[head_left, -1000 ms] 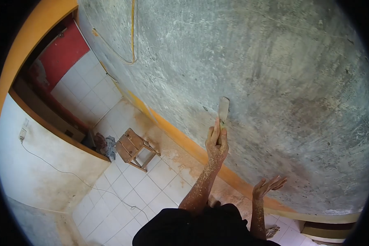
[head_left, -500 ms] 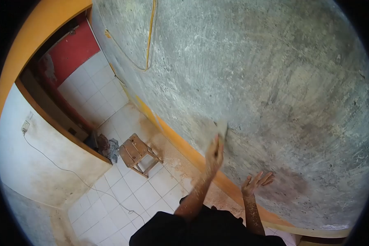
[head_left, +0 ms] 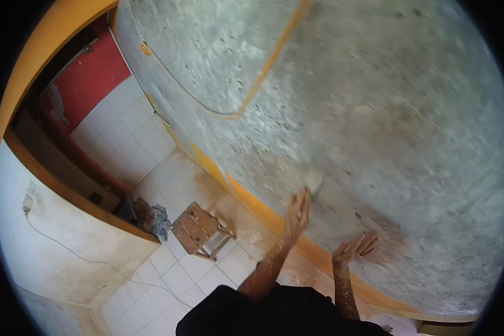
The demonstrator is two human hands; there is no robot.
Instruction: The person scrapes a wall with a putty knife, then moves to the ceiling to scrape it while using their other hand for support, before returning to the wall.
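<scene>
My left hand (head_left: pixel 297 214) is closed around the handle of a scraper (head_left: pixel 314 180), whose pale flat blade lies against the grey wall (head_left: pixel 252 168). The blade is smeared by motion. Lower and to the right, my right hand (head_left: pixel 353 250) has its fingers spread, at or close to the wall; whether it touches cannot be made out. It holds nothing. Pale dust and flakes cover both forearms. A brownish patch (head_left: pixel 387 235) marks the wall beside my right hand.
A wooden stool (head_left: pixel 199 229) stands on the white tiled floor (head_left: pixel 207 280), near reddish dust along the orange wall base (head_left: pixel 257 215). A yellow conduit (head_left: pixel 271 59) hangs on the wall. Left are a doorway, a crumpled cloth (head_left: pixel 158 221) and a socket (head_left: pixel 27 204) with a trailing cable.
The view has shifted, so the conduit and stool sit elsewhere in it. My left hand with the scraper appears slightly lower and farther right. My right hand stays about where it was.
</scene>
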